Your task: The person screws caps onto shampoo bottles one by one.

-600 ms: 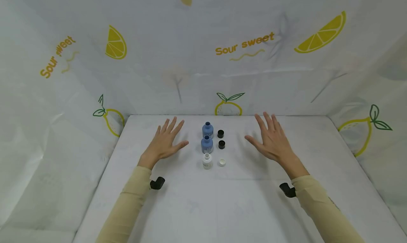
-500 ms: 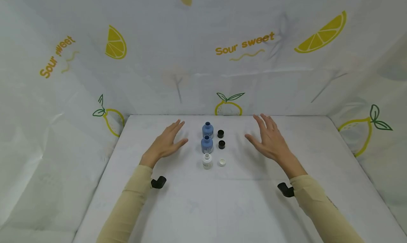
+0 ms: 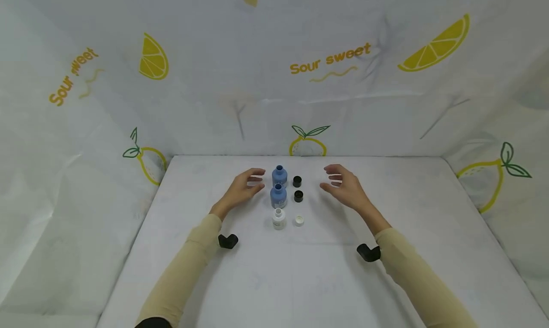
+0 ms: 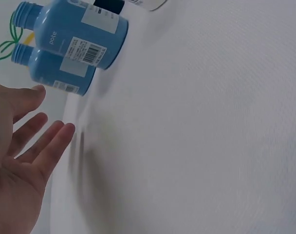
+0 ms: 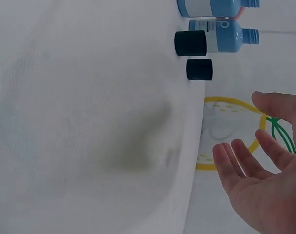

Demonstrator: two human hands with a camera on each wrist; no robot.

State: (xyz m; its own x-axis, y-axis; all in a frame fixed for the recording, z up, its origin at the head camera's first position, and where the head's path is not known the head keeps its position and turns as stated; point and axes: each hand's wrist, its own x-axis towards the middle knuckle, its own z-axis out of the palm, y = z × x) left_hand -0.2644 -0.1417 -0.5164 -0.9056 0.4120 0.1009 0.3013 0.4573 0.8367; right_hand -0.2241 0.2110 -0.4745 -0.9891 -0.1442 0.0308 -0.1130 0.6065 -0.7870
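Two uncapped blue bottles stand upright one behind the other: the far blue bottle (image 3: 279, 175) and the near blue bottle (image 3: 278, 197). In front of them is a small white bottle (image 3: 279, 220), also without its cap. My left hand (image 3: 241, 189) hovers just left of the far blue bottle, fingers loosely bent and thumb apart, holding nothing. To the right of the caps, my right hand (image 3: 344, 187) is held in the air with its fingers loosely curved round nothing. The left wrist view shows printed labels on the blue bottles (image 4: 82, 36) beyond the fingertips.
Right of the bottles lie a far black cap (image 3: 297, 181), a near black cap (image 3: 298, 196) and a white cap (image 3: 299, 220). A white table (image 3: 300, 280) carries everything. Behind it hangs a white sheet (image 3: 274, 89) printed with lemons.
Both hands have moved inward, the left towards the blue bottles and the right towards the caps. Their spread fingers have bent loosely. Bottles and caps stay in place.
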